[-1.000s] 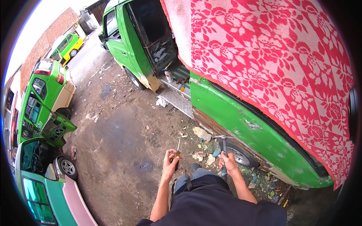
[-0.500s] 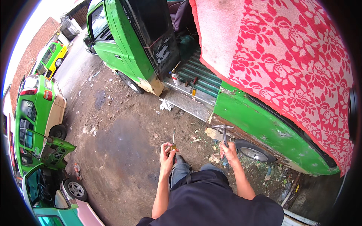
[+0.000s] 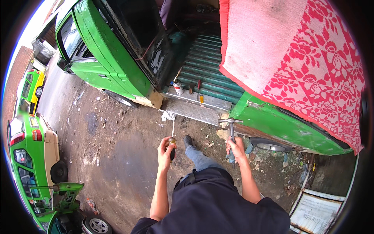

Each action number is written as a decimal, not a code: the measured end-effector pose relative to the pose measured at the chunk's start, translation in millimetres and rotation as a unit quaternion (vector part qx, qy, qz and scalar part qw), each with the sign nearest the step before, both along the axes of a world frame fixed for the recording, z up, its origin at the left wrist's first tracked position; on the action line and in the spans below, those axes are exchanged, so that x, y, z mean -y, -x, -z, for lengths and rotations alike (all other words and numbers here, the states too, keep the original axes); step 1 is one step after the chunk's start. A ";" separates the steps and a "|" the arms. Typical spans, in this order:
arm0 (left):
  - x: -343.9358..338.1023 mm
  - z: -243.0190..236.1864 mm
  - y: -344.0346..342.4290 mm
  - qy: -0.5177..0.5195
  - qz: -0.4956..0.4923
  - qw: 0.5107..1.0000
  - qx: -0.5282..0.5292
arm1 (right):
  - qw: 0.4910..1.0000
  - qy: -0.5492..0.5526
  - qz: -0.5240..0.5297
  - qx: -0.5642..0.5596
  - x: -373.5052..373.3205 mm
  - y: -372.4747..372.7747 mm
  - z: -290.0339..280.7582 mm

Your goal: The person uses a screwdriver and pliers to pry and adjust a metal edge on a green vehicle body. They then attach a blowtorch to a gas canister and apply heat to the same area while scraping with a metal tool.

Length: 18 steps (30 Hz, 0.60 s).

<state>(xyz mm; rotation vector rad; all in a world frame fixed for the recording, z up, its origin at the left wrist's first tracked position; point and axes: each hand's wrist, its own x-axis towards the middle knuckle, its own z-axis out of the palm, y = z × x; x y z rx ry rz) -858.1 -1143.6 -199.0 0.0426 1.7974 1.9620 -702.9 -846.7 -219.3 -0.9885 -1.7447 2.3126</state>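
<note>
My left hand (image 3: 166, 150) is closed round the amber and dark handle of a screwdriver (image 3: 173, 130), its thin shaft pointing up and away from me. In my right hand (image 3: 236, 148) is a hammer (image 3: 232, 130), gripped by the handle with its metal head uppermost. Both tools are in the air, apart from each other. Beyond them is a green van (image 3: 249, 111) with an open side doorway and a metal step plate (image 3: 191, 108). By the doorway's edge stand a spray can (image 3: 178, 87) and, lying down, a red-handled tool (image 3: 199, 84) and a yellow-handled tool (image 3: 201, 99).
A red and white floral blanket (image 3: 319, 58) hangs over the van's side, above its wheel (image 3: 270, 146). Crumpled white material (image 3: 168, 116) and scattered debris lie on the dirt ground. More vehicles are at left, including a green car (image 3: 29, 156). A white panel (image 3: 315, 214) lies at lower right.
I have moved closer to the van's doorway, one leg stepping forward, and my view has shifted. Both hands keep hold of the screwdriver and the hammer.
</note>
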 end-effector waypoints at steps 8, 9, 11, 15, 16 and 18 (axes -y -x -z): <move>-36.9 15.4 124.0 -0.044 -0.003 0.998 0.036 | 0.999 -0.030 0.025 -0.003 5.8 124.9 43.7; -39.4 18.1 141.2 -0.051 0.010 0.998 0.045 | 0.999 -0.034 0.032 0.006 5.0 137.7 44.7; -49.1 18.4 178.7 -0.030 0.025 0.998 0.041 | 0.998 -0.039 0.046 0.026 3.1 168.0 42.5; -59.1 8.1 238.1 -0.046 0.103 0.992 0.049 | 0.995 -0.055 0.079 0.040 9.0 208.3 37.4; -62.7 16.4 253.7 -0.059 0.122 0.989 0.052 | 0.992 -0.074 0.084 0.053 9.3 219.2 37.9; -72.7 28.9 279.2 -0.046 0.142 0.986 0.075 | 0.986 -0.104 0.097 0.084 17.3 236.0 42.0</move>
